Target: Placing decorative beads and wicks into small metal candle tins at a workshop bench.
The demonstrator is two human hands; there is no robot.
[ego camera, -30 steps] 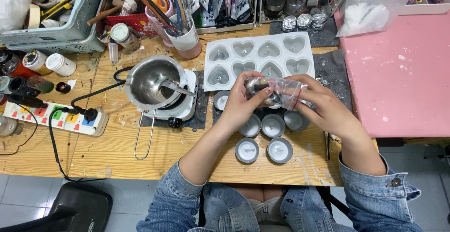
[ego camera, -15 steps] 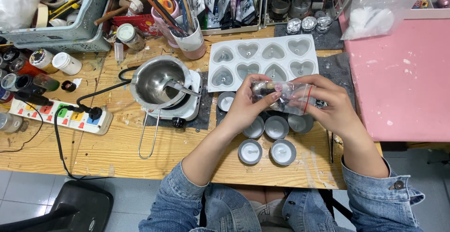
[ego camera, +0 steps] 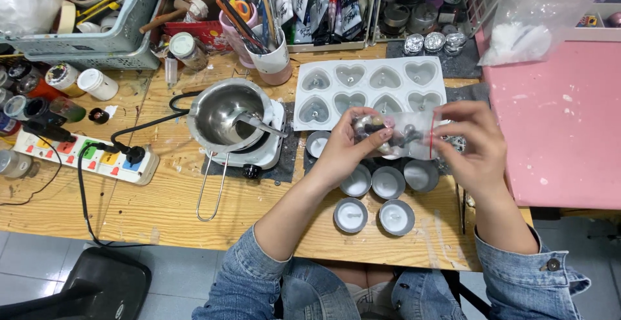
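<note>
- Your left hand point(ego camera: 346, 148) and right hand point(ego camera: 475, 148) hold a small clear bag point(ego camera: 396, 132) of beads over the round tins point(ego camera: 372, 197) on the worktop point(ego camera: 162, 197).
- Fingers of both hands pinch the bag's ends; it looks like the opening step.
- Pulling the seal apart calls for keeping the bag level.

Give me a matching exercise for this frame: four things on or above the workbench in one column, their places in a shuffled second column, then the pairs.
Things:
1. clear plastic bag
2. heart-shaped mould
3. metal pot
4. power strip

Places:
A. on the small hotplate, left of the hands
B. near the bench's left edge, with a black plug in it
C. held between the left hand and right hand
D. lying flat behind the hands, cavities up

Pairs: 1-C, 2-D, 3-A, 4-B
</note>
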